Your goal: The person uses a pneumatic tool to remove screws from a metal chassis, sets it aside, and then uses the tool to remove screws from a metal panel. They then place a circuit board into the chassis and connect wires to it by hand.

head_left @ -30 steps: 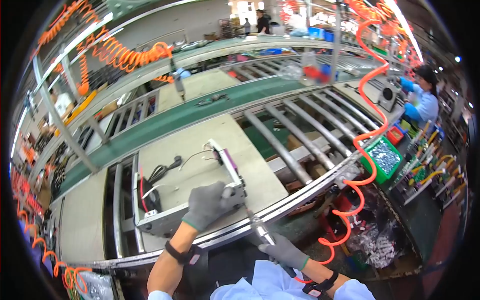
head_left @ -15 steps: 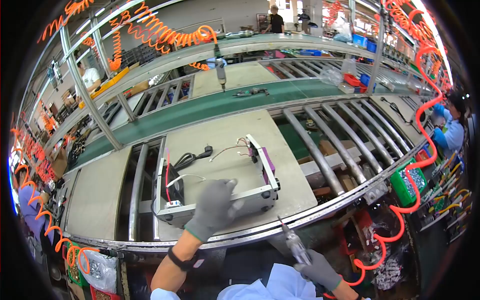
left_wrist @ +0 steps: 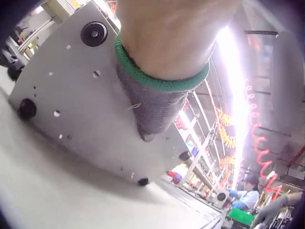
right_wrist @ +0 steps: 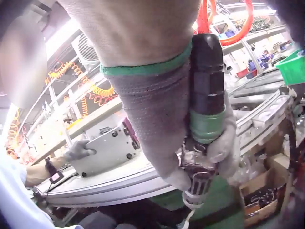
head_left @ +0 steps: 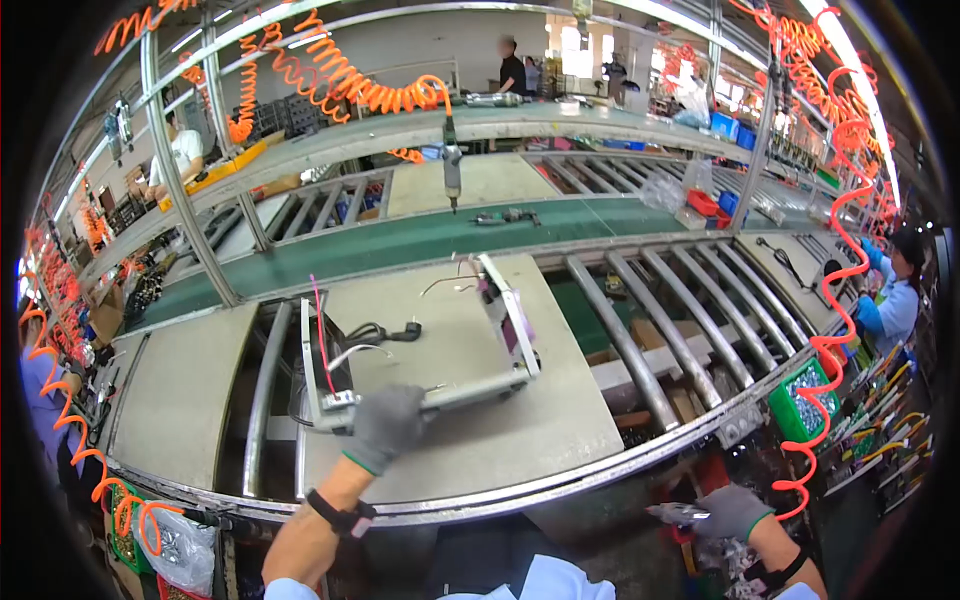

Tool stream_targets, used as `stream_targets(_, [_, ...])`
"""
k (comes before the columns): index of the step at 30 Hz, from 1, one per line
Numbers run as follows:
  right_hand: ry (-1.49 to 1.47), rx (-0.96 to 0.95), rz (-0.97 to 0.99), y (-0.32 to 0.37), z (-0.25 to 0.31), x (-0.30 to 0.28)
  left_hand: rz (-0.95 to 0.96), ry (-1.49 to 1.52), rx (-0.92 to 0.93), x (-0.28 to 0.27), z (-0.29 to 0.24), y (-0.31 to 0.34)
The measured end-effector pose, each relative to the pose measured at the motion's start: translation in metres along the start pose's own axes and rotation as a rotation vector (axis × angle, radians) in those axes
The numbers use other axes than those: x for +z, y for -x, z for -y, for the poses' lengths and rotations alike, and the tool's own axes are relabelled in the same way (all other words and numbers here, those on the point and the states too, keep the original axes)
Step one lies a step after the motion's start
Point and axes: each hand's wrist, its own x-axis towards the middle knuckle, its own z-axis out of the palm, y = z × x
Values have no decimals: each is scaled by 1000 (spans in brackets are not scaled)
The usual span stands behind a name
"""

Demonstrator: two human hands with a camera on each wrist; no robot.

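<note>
Assembly bench [head_left: 500, 440]; screwdriver [head_left: 672, 514] tip indistinct

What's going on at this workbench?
A person in grey gloves is working at an assembly line. Their left hand grips the near corner of a metal chassis, whose underside with rubber feet faces them. The chassis stands on a board on the roller conveyor. Their right hand holds a pneumatic screwdriver low beside the bench, well away from the chassis, fed by an orange coiled air hose. A black power cable lies on the board.
</note>
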Motion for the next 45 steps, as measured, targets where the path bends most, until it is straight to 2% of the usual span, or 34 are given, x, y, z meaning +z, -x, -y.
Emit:
stream_targets(1, [-33,98,-13,-5,-6,-11,-4,-32,9,8,-4,12])
stream_targets(2, [8,209,93,0,-1,-38,-49,-93,66,9,-11,21])
stream_targets(3, [17,160,2,-23,-41,-19,-32,-108,109,6,-19,29])
stream_targets(4, [93,247,50,-36,-56,-26,0,-92,117,9,-25,39])
stream_targets(5, [75,307,9,-52,-79,-23,19,-86,128,13,-30,47])
stream_targets(8, [99,310,-74,-83,-130,-32,40,-52,118,18,-46,57])
stream_targets(13, [182,228,-10,-161,-214,-14,105,-4,32,23,-64,65])
stream_targets(14, [175,209,12,-162,-216,-13,95,8,39,26,-67,63])
stream_targets(15, [191,218,139,-165,-214,-17,82,15,41,28,-69,62])
stream_targets(16, [215,170,146,-166,-216,-15,67,12,36,29,-70,63])
stream_targets(17, [245,112,150,-171,-217,-11,183,1,-24,27,-77,66])
stream_targets(18, [278,47,154,-180,-214,-7,167,29,8,31,-77,67])
stream_targets(19, [272,28,137,-206,-242,18,150,55,37,40,-72,63])
stream_targets(20, [297,26,149,-204,-228,10,129,79,64,48,-68,59])
stream_targets(22, [323,62,194,-195,-228,2,185,133,33,58,-68,47])
stream_targets(23, [315,78,189,-194,-228,2,90,161,48,69,-68,44])
stream_targets(24, [307,99,182,-193,-230,2,116,155,33,76,-70,42])
stream_targets(26, [256,220,-3,-191,-227,6,168,149,2,85,-75,40])
stream_targets(27, [210,277,-224,-158,-163,-22,168,158,-24,87,-76,40])
stream_targets(28, [229,301,-256,-143,-113,-50,174,170,-43,89,-77,41])
stream_targets(30, [-45,69,-523,-130,-56,-64,195,194,-61,88,-79,41])
stream_targets(31, [-171,-80,-550,-133,-28,-71,270,235,-128,86,-81,42])
stream_targets(32, [-296,-230,-576,-142,-2,-72,171,238,-117,80,-81,40])
stream_targets(34, [-330,-492,-828,-169,44,-60,-34,240,-105,64,-82,37])
stream_targets(36, [-375,-558,-845,-176,98,-64,-197,121,-161,47,-89,39])
stream_targets(37, [-366,-510,-806,-171,123,-66,-271,58,-195,34,-94,44])
stream_targets(38, [-542,-408,-748,-168,141,-64,-304,-10,-266,15,-100,50])
stream_targets(40, [-873,-464,-701,-189,153,-54,-329,-96,-431,-2,-101,76])
stream_targets(41, [-893,-473,-710,-197,152,-49,-291,-163,-530,-13,-100,88])
stream_targets(42, [-988,-487,-681,-191,157,-51,-228,-152,-596,1,-96,106])
stream_targets(44, [-912,-522,-810,-220,150,-30,-89,-147,-758,40,-85,158])
stream_targets(45, [-934,-529,-816,-234,145,-20,-94,-127,-713,41,-86,168])
